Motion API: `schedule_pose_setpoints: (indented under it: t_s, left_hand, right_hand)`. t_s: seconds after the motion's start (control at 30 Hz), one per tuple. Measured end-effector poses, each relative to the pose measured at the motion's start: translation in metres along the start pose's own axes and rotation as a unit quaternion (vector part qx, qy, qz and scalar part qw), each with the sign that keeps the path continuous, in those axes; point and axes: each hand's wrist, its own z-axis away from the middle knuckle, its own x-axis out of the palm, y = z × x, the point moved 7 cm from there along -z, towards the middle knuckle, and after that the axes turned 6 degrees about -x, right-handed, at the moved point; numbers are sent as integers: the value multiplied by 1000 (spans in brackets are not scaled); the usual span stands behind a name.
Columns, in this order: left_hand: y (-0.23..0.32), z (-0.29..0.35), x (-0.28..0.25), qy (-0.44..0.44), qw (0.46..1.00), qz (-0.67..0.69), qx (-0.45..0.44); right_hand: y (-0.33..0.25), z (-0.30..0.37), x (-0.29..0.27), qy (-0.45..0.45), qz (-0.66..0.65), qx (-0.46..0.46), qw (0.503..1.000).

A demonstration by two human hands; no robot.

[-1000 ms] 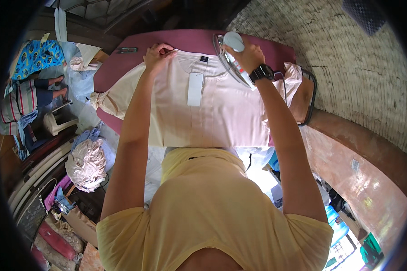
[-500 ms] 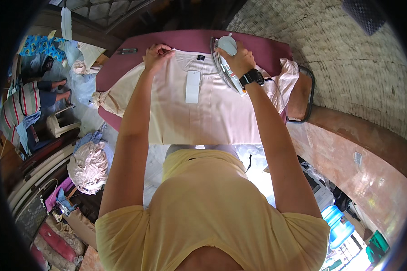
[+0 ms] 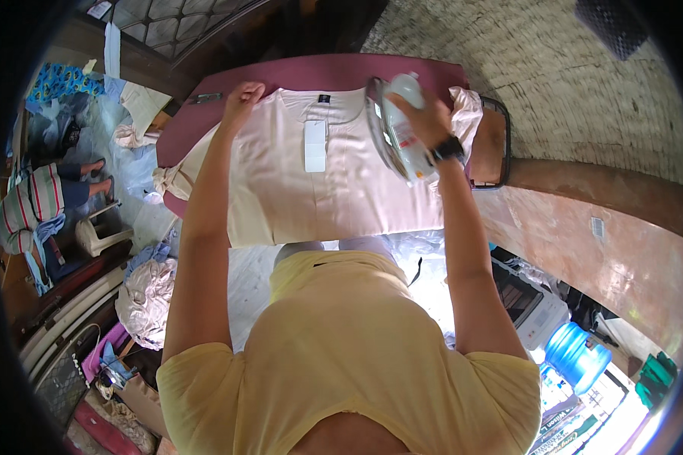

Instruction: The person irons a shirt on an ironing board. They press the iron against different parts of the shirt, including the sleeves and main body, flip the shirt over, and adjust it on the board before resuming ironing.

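A cream blouse [image 3: 273, 174] lies spread on the maroon ironing board [image 3: 311, 72], its neckline toward the far edge. A blank-looking white tag [image 3: 315, 146] rests on its front below the collar. My right hand [image 3: 431, 121], with a dark watch at the wrist, is wrapped round the handle of a white and grey clothes iron [image 3: 402, 133]. The iron is tilted over the right side of the blouse, its metal edge toward the left; whether it touches the cloth I cannot tell. Beyond the left shoulder of the blouse, my left hand [image 3: 241, 105] has its fingers curled in, with nothing visible in them.
A metal-framed rest [image 3: 497, 144] juts from the board's right end. To the left, another person [image 3: 42, 193] sits beside a cream plastic stool [image 3: 97, 230]. Crumpled cloth [image 3: 146, 299] is heaped below. A blue water bottle [image 3: 577, 356] stands at lower right.
My left hand has come off the blouse's collar edge and shifted left. My right hand has moved the iron right and slightly nearer, tilting it.
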Motion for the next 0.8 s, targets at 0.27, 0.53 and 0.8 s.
schedule_pose_setpoints:
  t_s: [0.27, 0.53, 0.8]
  left_hand:
    - [9, 71, -75, 28, 921, -371, 115]
    - [2, 70, -81, 66, 912, -392, 98]
    - [51, 96, -88, 140, 945, -278, 99]
  right_hand:
    - [182, 92, -160, 152, 106, 210, 960]
    - [279, 41, -138, 194, 107, 214, 951]
    - [290, 45, -123, 197, 80, 245, 946]
